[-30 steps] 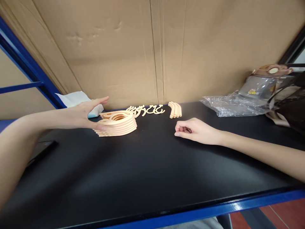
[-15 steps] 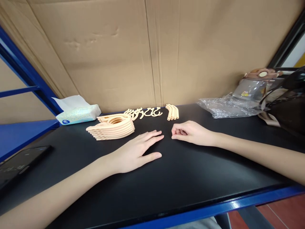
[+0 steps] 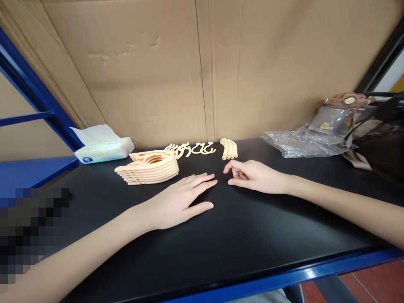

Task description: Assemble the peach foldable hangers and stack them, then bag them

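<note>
My left hand (image 3: 184, 198) lies flat on the black tabletop (image 3: 202, 248), fingers stretched out and nothing held. Just beyond it stands a stack of cream plastic hanger pieces (image 3: 148, 172). My right hand (image 3: 249, 174) rests to the right, its index finger raised away from the thumb and its other fingers curled; nothing shows in it. Behind that hand is a small bundle of curved cream plastic pieces (image 3: 229, 149). Several loose cream hooks (image 3: 198, 148) are spread in a row between the stack and the bundle.
A tissue pack (image 3: 104, 150) lies at the back left. Crumpled clear plastic (image 3: 296, 143) and a water bottle (image 3: 336, 115) stand at the right beside a dark bag (image 3: 381, 143). Cardboard (image 3: 142, 84) walls the back. A pixelated patch covers the left edge.
My right hand's index finger has lifted and stretched forward, away from the thumb. My left hand has stayed in place.
</note>
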